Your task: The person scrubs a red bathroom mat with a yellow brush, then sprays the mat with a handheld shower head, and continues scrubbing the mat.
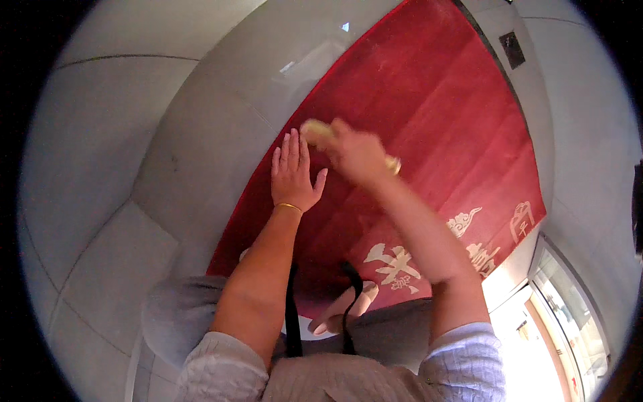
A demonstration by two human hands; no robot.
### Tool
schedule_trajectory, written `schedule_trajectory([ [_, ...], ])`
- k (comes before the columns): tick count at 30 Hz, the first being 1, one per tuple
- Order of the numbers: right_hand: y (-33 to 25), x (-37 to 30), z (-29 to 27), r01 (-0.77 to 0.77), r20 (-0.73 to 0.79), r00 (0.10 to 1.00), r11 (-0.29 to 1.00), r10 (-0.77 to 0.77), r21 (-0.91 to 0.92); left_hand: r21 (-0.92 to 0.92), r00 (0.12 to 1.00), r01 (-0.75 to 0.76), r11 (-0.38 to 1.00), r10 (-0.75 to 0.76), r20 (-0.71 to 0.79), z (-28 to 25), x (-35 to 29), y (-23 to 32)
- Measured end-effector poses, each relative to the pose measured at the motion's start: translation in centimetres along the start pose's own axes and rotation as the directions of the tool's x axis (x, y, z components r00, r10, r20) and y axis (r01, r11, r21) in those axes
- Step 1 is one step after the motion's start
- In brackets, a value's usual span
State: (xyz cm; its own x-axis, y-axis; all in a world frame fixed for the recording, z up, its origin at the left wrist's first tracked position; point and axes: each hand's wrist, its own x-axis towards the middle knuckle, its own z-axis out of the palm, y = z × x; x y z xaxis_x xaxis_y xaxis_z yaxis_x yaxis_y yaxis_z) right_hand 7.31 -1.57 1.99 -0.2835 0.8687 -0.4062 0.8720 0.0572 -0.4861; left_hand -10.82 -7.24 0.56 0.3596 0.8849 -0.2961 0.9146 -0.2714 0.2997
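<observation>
A large red mat (415, 114) with cream printed figures lies on the floor in front of me. My left hand (295, 174) rests flat on it near its left edge, fingers stretched forward and holding nothing; a thin gold bracelet (289, 206) circles that wrist. Just right of those fingers, my right hand (362, 155) is closed around a long pale yellow brush (317, 133), held low over or against the mat. Motion blurs both the brush and the hand, so its bristles and exact contact cannot be made out.
Grey floor tiles (207, 120) border the mat on the left. A small dark rectangle (512, 50) lies beyond its far right edge. My foot in a pale shoe (351, 305) is at the mat's near side, between two hanging black straps (293, 315). A bright doorway (536, 335) stands lower right.
</observation>
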Motion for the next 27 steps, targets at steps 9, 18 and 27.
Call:
schedule_trajectory([
  [9, 1.0, 3.7, -4.1, -0.2, -0.264, 0.943, 0.979, 0.201, 0.032, 0.002, 0.998, -0.026, 1.0, 0.026, -0.058, 0.7, 0.6, 1.2],
  [18, 6.5, 6.3, -9.9, -0.328, -0.378, 0.883, 0.941, 0.277, -0.077, -0.056, 0.997, -0.042, 0.998, 0.039, -0.068, 1.0, 0.7, 1.3],
  [27, 3.9, -2.8, -1.5, -0.057, -0.012, 0.998, 0.998, 0.057, -0.005, -0.054, 0.99, -0.027, 0.998, 0.019, -0.14, 0.8, 0.2, 0.4],
])
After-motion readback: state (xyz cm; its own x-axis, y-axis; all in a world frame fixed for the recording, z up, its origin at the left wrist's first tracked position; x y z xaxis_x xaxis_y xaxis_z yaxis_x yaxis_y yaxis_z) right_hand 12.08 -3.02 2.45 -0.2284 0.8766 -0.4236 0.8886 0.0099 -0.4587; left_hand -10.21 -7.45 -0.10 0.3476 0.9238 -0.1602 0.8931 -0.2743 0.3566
